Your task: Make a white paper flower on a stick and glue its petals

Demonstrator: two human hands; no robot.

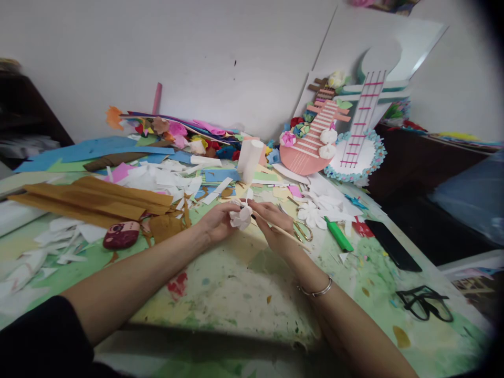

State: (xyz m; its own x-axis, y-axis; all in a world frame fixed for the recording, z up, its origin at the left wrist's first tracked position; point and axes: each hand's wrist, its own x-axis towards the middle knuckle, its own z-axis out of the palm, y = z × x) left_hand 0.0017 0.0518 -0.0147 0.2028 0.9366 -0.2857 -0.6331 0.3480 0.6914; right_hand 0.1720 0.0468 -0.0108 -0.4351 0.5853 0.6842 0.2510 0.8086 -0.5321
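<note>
A small white paper flower is pinched in the fingers of my left hand, above the middle of the table. My right hand comes in from the other side, its fingertips meeting the flower's edge. A thin pale wooden stick lies within my right hand and pokes out past it. Its other end is hidden by the fingers. Scissors with gold handles rest on the table just beyond my right hand. White paper petals lie farther right.
A white roll stands behind the hands. Brown crepe paper and a dark red case lie left. A green tube-like item, black phone and glasses lie right. Paper instruments lean at the back.
</note>
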